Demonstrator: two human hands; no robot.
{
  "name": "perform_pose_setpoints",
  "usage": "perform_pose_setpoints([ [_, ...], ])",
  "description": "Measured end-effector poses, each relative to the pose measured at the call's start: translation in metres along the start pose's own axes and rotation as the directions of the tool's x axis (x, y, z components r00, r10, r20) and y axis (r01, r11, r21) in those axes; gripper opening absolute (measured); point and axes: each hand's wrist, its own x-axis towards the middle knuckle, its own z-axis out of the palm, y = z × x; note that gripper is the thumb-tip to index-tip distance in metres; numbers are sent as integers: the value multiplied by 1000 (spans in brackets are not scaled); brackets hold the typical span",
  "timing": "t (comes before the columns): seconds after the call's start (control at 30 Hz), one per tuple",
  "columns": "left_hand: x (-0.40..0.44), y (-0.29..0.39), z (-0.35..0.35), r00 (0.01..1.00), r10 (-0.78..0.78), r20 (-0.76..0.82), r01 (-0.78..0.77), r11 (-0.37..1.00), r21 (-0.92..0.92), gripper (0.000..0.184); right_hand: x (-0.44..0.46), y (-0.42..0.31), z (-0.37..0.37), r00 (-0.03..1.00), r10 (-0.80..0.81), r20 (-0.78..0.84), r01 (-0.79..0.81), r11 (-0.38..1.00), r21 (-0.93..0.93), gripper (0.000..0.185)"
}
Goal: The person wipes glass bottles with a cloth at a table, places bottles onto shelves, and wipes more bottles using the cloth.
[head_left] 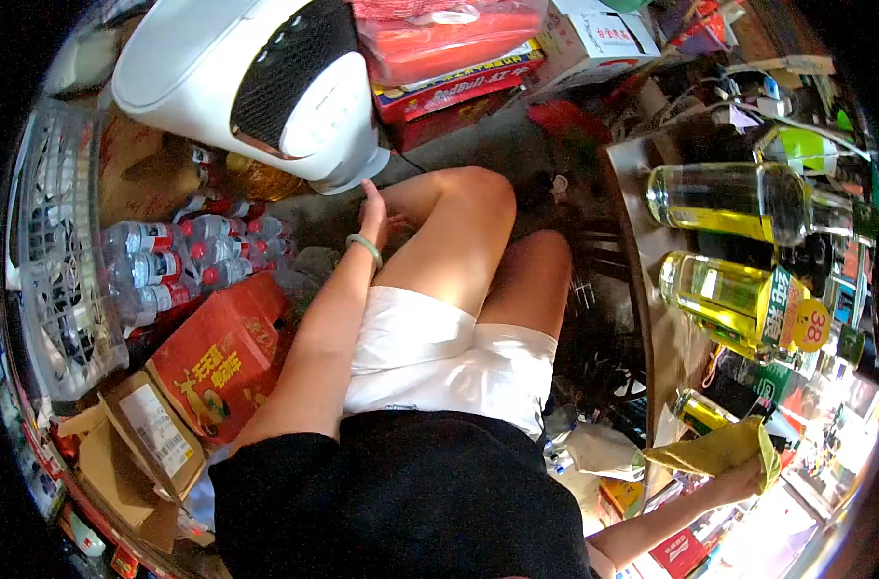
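My left hand [374, 218], with a pale bangle at its wrist, is beside my bare knee and just below the base of a white appliance [335, 121] with a black mesh panel. One finger points up, the others show only partly, and I see nothing held. Over on the right, my right hand [745, 479] grips a yellow-green cloth [695, 455], whose long end hangs out to the left. A small bottle of yellow liquid [700, 411] lies close above that cloth. Larger bottles, one dark-topped [729, 203] and one labelled [729, 301], stand on the shelf farther up.
At left are shrink-wrapped water bottles [150, 270], a red carton [222, 352], an opened brown box [121, 473] and a grey plastic crate [63, 251]. Red packs [459, 92] and a white box [599, 43] are stacked at the top. A wooden edge [637, 251] runs along my right.
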Motion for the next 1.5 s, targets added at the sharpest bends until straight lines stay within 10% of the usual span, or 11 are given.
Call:
perform_pose_setpoints([
  [0.1,-17,20,16,998,-32,45,28,996,87,81,1,16,-1,1000,-5,22,6,999,-31,42],
  [0.17,-48,40,29,913,397,-95,-282,780,559,65,-2,28,0,999,8,39,-7,1000,-14,41],
  [0.27,-139,81,76,960,251,124,-242,967,-79,42,-13,29,6,996,85,-1,-81,949,306,36],
  [0.4,-218,112,115,888,239,392,-99,934,-343,26,-20,-3,2,959,276,55,-282,931,231,34],
  [0.6,-320,116,150,662,451,598,-292,890,-349,23,-26,31,15,968,246,55,-245,866,436,41],
  [1.2,-418,74,198,589,333,736,-263,940,-216,24,-35,21,24,999,37,2,-34,873,486,34],
  [1.3,-377,51,203,461,490,740,-802,586,112,14,-30,-8,14,999,-37,30,22,918,397,34],
  [1.4,-330,33,215,710,21,704,-652,398,645,21,-32,-36,3,993,21,119,-73,884,461,34],
  [1.5,-234,13,200,660,-118,742,-697,-464,547,41,-36,-37,18,984,97,150,-171,754,634,38],
])
